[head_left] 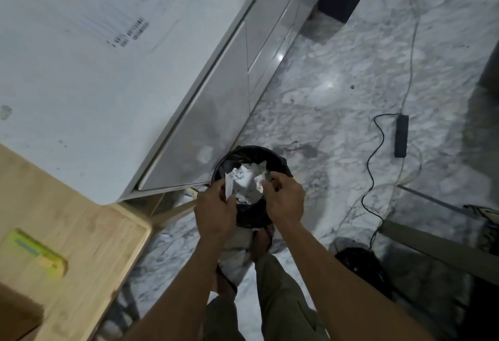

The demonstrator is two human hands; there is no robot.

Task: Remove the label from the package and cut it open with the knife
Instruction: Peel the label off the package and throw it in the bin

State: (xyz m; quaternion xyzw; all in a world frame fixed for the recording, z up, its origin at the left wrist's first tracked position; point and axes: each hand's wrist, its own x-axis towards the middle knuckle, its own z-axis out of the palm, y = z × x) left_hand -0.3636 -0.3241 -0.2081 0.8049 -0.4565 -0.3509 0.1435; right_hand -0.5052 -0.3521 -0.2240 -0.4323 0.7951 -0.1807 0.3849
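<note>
Both hands hold the crumpled label (244, 184) over a black bin (251, 157): left hand (214, 209) pinches one edge, right hand (286, 199) the other. The green knife (37, 253), seemingly, lies on the wooden table (89, 232).

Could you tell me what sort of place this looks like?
Probably a room in a home: a marble-patterned floor, glossy white cabinet, a wooden table, and a small black bin beside it.

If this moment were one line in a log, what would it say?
step: discarding label | left hand: gripping crumpled label | right hand: gripping label | location: over black bin on floor | knife: untouched on wooden table
</note>
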